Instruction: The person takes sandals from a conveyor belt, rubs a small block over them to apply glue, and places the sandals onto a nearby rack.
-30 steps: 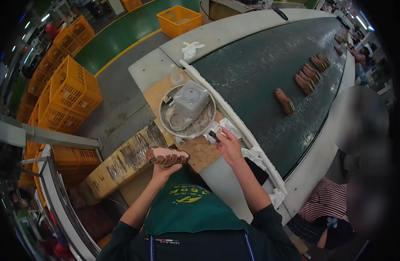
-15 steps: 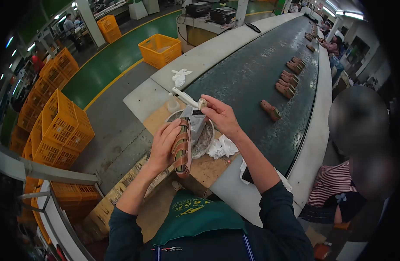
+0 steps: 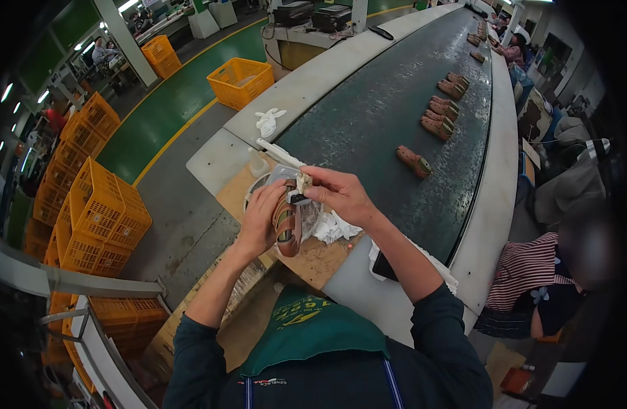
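Note:
My left hand (image 3: 257,221) is wrapped round a brown strappy sandal (image 3: 287,238), held upright above the bench with one end toward me. A small whitish wad (image 3: 303,183), perhaps cloth or sponge, is pinched in the fingers of my right hand (image 3: 341,195). That wad is at the sandal's far end, close beside or against it; exact contact is hard to see. Behind my hands stands a round container, mostly covered by them. White crumpled cloth or tissue (image 3: 334,228) lies on the brown board (image 3: 317,264) to the right of the sandal.
A dark green conveyor belt (image 3: 354,129) runs away to the right, carrying several brown shoes (image 3: 413,161). A white bottle (image 3: 258,163) stands beyond my left hand. White cloth (image 3: 268,123) lies on the belt's edge. Yellow crates (image 3: 240,83) stand left. A co-worker's striped sleeve (image 3: 525,269) is at right.
My right hand has brought the whitish wad down and left, from above the container to the sandal's far end. The sandal has shifted slightly up in view with my left hand.

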The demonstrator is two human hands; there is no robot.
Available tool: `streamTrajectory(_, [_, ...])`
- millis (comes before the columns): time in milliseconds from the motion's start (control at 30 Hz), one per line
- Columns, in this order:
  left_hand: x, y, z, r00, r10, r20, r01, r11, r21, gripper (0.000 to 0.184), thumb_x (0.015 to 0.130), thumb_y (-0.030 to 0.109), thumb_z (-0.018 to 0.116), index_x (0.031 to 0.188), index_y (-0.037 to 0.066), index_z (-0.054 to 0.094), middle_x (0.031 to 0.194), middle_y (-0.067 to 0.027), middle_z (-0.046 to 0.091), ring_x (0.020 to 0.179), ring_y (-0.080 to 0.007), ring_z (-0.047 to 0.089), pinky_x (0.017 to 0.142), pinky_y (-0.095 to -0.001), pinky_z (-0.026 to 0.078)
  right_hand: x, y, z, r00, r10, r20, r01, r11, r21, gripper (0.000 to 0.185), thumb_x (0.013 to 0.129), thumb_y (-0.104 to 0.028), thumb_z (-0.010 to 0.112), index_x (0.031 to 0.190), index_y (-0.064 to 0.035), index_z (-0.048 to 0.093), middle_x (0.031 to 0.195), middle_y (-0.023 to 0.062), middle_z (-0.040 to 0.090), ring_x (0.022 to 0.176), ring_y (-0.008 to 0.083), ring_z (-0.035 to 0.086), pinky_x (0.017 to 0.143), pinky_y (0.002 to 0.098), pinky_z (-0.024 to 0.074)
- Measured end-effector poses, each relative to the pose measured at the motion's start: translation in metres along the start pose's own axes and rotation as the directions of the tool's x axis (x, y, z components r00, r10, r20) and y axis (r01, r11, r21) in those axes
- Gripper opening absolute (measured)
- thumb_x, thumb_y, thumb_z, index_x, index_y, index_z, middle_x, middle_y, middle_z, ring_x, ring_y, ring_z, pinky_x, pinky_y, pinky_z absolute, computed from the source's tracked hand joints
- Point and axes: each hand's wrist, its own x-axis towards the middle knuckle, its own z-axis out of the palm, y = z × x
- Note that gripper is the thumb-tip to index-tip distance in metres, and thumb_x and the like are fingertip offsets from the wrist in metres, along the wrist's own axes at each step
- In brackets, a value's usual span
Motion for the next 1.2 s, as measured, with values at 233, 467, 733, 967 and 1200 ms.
streamTrajectory(233, [0.014, 0.007, 0.004, 0.921, -0.263, 0.287, 0.306, 0.945, -0.113, 0.065, 0.063, 0.0, 0.07, 0.123, 0.005, 0.043, 0.117, -0.0175, 0.052, 0.104, -0.0328, 0.051, 0.092, -0.0376, 0.041, 0.002, -0.028, -0.014, 0.998, -0.02, 0.057, 0.026, 0.994, -0.103, 0.039, 0.084, -0.006, 0.061, 0.122, -0.0006, 0.052, 0.102, 0.0031, 0.06, 0.088, 0.0066, 0.054, 0.078, 0.0213, 0.0453])
streamTrajectory(467, [0.031, 0.04, -0.028, 0.627, -0.331, 0.705, 0.679, 0.676, -0.287, 0.061, 0.069, 0.007, 0.072, 0.123, 0.002, 0.042, 0.108, -0.0102, 0.058, 0.099, -0.0186, 0.055, 0.089, -0.0324, 0.042, 0.01, -0.049, -0.024, 0.987, -0.125, 0.101, 0.144, 0.966, -0.213, 0.04, 0.083, -0.003, 0.062, 0.122, -0.0009, 0.052, 0.107, 0.0069, 0.06, 0.094, 0.0092, 0.055, 0.083, 0.0228, 0.0466])
streamTrajectory(733, [0.004, 0.03, -0.039, 0.64, -0.202, 0.742, 0.764, 0.275, -0.584, 0.07, 0.078, 0.024, 0.067, 0.134, 0.0, 0.031, 0.118, -0.0083, 0.051, 0.104, -0.0159, 0.05, 0.092, -0.0305, 0.039, 0.016, -0.038, -0.025, 0.985, -0.13, 0.117, 0.154, 0.962, -0.226, 0.039, 0.084, -0.003, 0.061, 0.122, 0.0001, 0.052, 0.109, 0.0069, 0.059, 0.094, 0.0094, 0.055, 0.082, 0.023, 0.0465])
streamTrajectory(967, [-0.003, 0.031, -0.036, 0.633, -0.41, 0.657, 0.666, -0.145, -0.732, 0.057, 0.084, 0.035, 0.056, 0.126, -0.001, 0.041, 0.107, -0.0108, 0.056, 0.09, -0.0163, 0.059, 0.076, -0.0279, 0.051, 0.006, -0.015, -0.004, 0.995, -0.036, 0.094, 0.054, 0.979, -0.197, 0.04, 0.084, -0.004, 0.061, 0.122, 0.0015, 0.051, 0.109, 0.007, 0.058, 0.094, 0.0093, 0.055, 0.081, 0.0226, 0.0462])
streamTrajectory(1200, [-0.002, 0.023, -0.033, 0.476, -0.524, 0.706, 0.687, -0.279, -0.671, 0.044, 0.087, 0.04, 0.048, 0.112, 0.003, 0.051, 0.08, -0.0109, 0.063, 0.052, -0.0176, 0.061, 0.034, -0.0201, 0.045, -0.007, -0.022, 0.021, 0.989, -0.128, 0.076, 0.133, 0.99, -0.055, 0.037, 0.083, -0.006, 0.062, 0.119, -0.0003, 0.054, 0.103, 0.0072, 0.062, 0.091, 0.0093, 0.056, 0.079, 0.0227, 0.0465])
